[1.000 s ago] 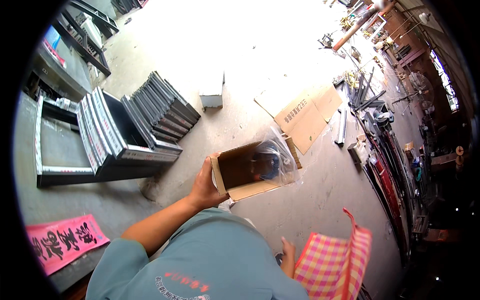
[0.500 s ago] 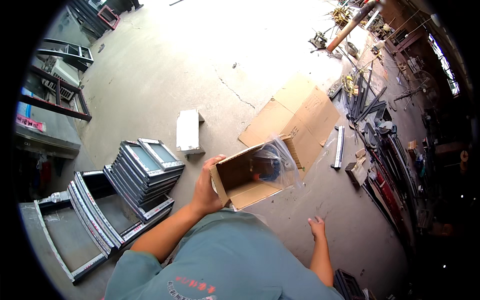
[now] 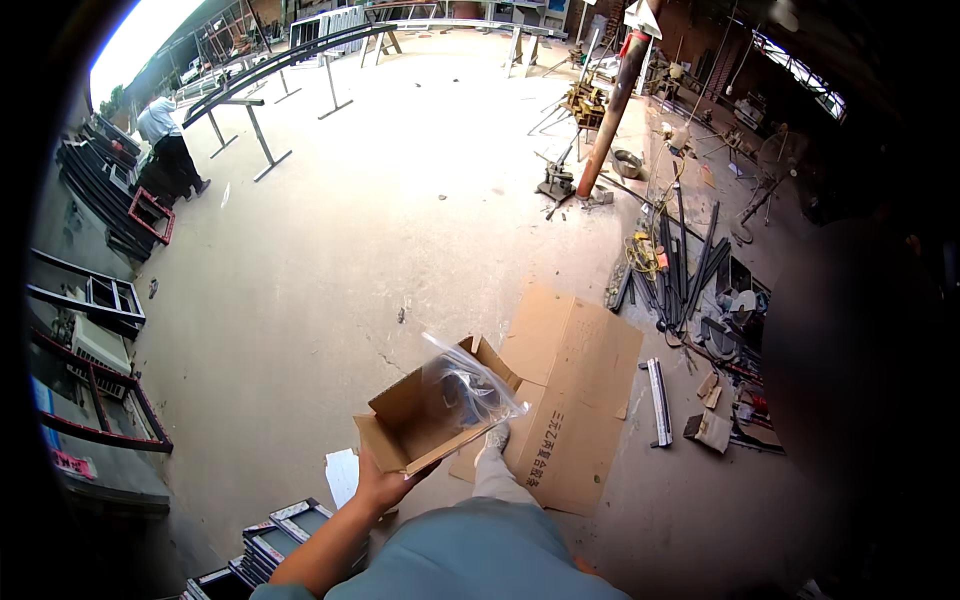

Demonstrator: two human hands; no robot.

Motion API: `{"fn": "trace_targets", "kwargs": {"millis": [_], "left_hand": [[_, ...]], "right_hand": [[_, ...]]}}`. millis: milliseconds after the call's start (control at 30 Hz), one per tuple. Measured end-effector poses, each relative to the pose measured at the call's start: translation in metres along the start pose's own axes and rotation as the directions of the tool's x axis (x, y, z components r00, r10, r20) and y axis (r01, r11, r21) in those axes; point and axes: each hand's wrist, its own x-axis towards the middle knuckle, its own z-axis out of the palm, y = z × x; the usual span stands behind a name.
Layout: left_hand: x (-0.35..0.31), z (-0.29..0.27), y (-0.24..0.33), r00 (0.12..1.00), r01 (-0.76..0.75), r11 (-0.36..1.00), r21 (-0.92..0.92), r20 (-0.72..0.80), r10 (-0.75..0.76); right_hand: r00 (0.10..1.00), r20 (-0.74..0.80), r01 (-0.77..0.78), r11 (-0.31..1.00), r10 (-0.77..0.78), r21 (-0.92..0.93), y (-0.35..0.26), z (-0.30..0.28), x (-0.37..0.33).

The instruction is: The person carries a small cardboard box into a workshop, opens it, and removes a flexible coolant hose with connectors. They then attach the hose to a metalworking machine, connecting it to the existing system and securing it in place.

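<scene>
An open cardboard box is held out in front of me, its flaps standing up. My left hand is closed around the near left corner of the box. Inside sits a clear plastic bag with something bluish in it, too blurred to name, and part of the bag pokes out over the rim. Only a sliver of skin, probably my right hand, shows beside my shirt at the lower edge; its fingers are hidden.
Flattened cardboard lies on the floor beneath and right of the box. A stack of framed panels is at lower left. Dark metal bars are scattered at right near a rusty post. A person stands far left beside long racks.
The view has tipped upward, bringing the far workshop and another person into sight. The box, still in my left hand, sits lower and further left in the picture. My right hand has nearly left view.
</scene>
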Motion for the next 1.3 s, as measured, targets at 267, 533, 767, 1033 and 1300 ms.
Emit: {"fn": "trace_targets", "kwargs": {"millis": [267,533,767,1033,1300], "left_hand": [[0.205,-0.042,0.068,0.978,-0.043,0.999,-0.030,-0.207,0.036],[0.450,-0.087,0.039,0.956,-0.033,0.972,-0.231,-0.292,-0.037],[0.731,-0.120,-0.084,0.935,-0.073,0.996,0.043,-0.344,0.083],[1.051,-0.200,-0.035,0.921,-0.293,0.919,0.262,-0.179,0.345],[1.325,-0.191,0.033,0.870,0.034,0.982,-0.188,-0.477,-0.122]], "right_hand": [[0.748,-0.191,0.504,0.731,-0.636,-0.460,-0.451,-0.190,-0.030],[0.363,-0.455,0.776,0.534,-0.813,-0.336,-0.828,-0.314,-0.069],[0.775,-0.307,0.409,0.809,-0.552,-0.423,-0.918,-0.234,0.069],[0.963,0.150,0.264,0.895,-0.223,-0.359,-1.067,-0.173,0.073],[0.849,-0.138,0.422,0.811,-0.511,-0.405,-1.456,-0.352,0.135]]}}
